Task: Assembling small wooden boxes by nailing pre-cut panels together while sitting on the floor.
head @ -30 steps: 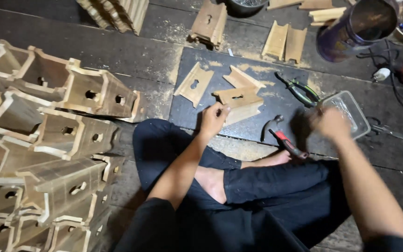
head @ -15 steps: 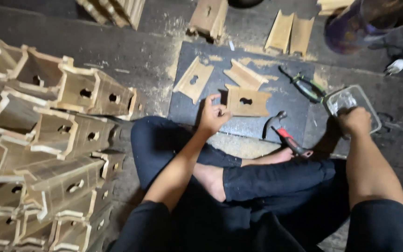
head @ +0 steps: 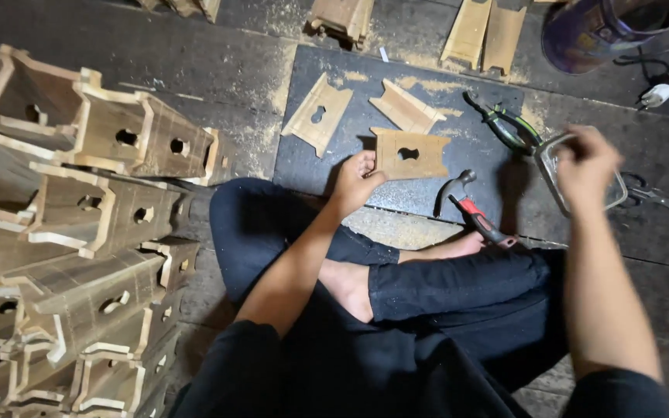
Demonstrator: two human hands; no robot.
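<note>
The person sits cross-legged on the floor at the near edge of a dark mat (head: 311, 166). On the mat's near side the left hand (head: 356, 182) has its grip closed on the left edge of a wooden panel (head: 412, 155) with a keyhole-shaped cutout, standing it up on the mat. Just right of it, at the mat's near edge, lies a hammer (head: 470, 209) – untouched. At the mat's right edge the right hand (head: 586, 166) curls over a clear tray (head: 549, 166); whether its grip is closed on anything I cannot tell (the fingers hide it). Pliers (head: 505, 124) lie just beyond. Further in on the mat lie two more panels (head: 317, 114). Left of the mat stand stacked boxes (head: 118, 201).

The step looks like steadying one panel while fetching something small from the tray – any next move calls for keeping that panel still and reaching the hammer.
</note>
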